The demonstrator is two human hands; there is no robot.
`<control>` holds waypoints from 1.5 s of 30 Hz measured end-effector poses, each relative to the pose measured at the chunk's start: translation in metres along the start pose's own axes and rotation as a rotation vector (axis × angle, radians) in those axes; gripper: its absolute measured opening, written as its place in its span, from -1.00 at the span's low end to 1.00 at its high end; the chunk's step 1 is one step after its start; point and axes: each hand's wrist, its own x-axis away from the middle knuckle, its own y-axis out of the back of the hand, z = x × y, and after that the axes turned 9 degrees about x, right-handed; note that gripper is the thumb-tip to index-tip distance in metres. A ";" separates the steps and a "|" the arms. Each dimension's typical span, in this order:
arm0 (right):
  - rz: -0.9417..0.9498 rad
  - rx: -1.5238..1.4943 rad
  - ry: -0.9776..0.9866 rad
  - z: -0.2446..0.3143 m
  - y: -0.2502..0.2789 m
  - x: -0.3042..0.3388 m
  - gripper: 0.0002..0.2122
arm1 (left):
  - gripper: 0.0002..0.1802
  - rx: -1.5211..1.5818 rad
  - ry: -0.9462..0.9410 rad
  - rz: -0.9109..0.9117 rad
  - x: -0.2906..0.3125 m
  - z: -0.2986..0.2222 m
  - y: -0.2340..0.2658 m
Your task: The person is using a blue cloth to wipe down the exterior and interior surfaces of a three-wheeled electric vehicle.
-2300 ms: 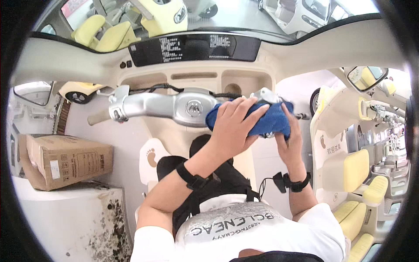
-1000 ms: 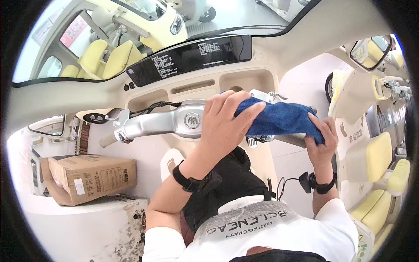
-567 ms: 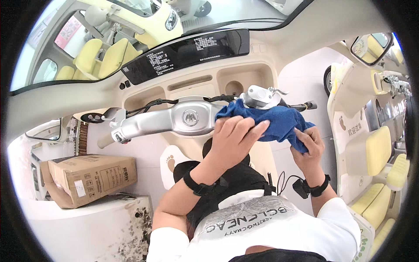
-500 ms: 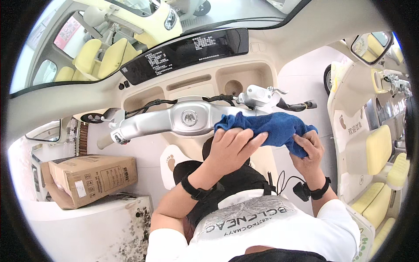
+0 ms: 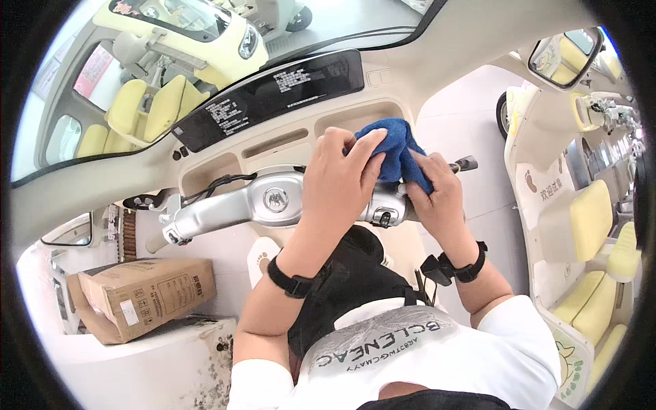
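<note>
A blue cloth is bunched between my two hands above the right part of a silver handlebar. My left hand grips the cloth's left side, fingers curled. At the cloth's right edge, my right hand pinches it between thumb and fingers. The cloth and my hands cover much of the right brake lever area. Below them the right switch housing shows, and a dark lever end sticks out beyond my right hand. Both wrists wear black straps.
Beyond the handlebar lies a beige dashboard with a long black display under the windshield. A cardboard box sits at the left on a white surface. Yellow-seated vehicles stand at the right and ahead. A mirror hangs upper right.
Both hands have moved up and left with the cloth, toward the dashboard. The cloth, stretched out along the handlebar before, is now bunched up. The view has shifted slightly.
</note>
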 end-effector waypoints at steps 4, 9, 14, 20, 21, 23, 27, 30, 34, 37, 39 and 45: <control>0.012 -0.169 0.109 -0.006 0.007 0.003 -0.59 | -0.58 0.081 -0.016 0.000 0.002 0.003 0.003; 0.071 -0.222 0.190 -0.012 0.011 0.000 -0.58 | -0.60 0.160 -0.018 0.015 0.005 0.004 0.006; -0.009 -0.277 0.277 -0.016 0.008 0.004 -0.63 | -0.56 0.125 -0.139 -0.063 0.019 0.007 0.003; 0.013 -0.219 0.332 -0.007 0.019 0.020 -0.60 | -0.57 -0.027 -0.208 -0.093 0.057 0.003 0.010; 0.016 -0.175 0.318 -0.006 0.022 0.025 -0.61 | -0.61 -0.038 -0.206 -0.119 0.070 0.005 0.008; 0.028 -0.089 0.334 -0.007 0.027 0.035 -0.64 | -0.64 -0.088 -0.262 -0.132 0.089 0.005 0.007; 0.062 0.066 0.403 0.001 0.036 0.049 -0.67 | -0.62 -0.079 -0.324 -0.101 0.111 0.013 0.007; 0.167 0.125 0.397 0.006 0.058 0.047 -0.65 | -0.58 -0.051 -0.372 -0.111 0.103 0.015 0.016; -0.156 0.163 0.334 0.006 0.077 0.028 -0.55 | -0.55 -0.043 -0.274 -0.150 0.053 0.005 0.030; -0.183 0.288 0.163 -0.008 0.043 0.030 -0.53 | -0.60 0.021 -0.229 -0.059 0.045 0.013 0.015; -0.252 0.337 0.177 -0.023 0.026 0.043 -0.54 | -0.69 0.000 -0.214 -0.072 0.046 0.016 0.012; -0.259 0.356 0.173 -0.019 0.025 0.062 -0.59 | -0.69 -0.089 -0.320 -0.126 0.064 0.016 0.009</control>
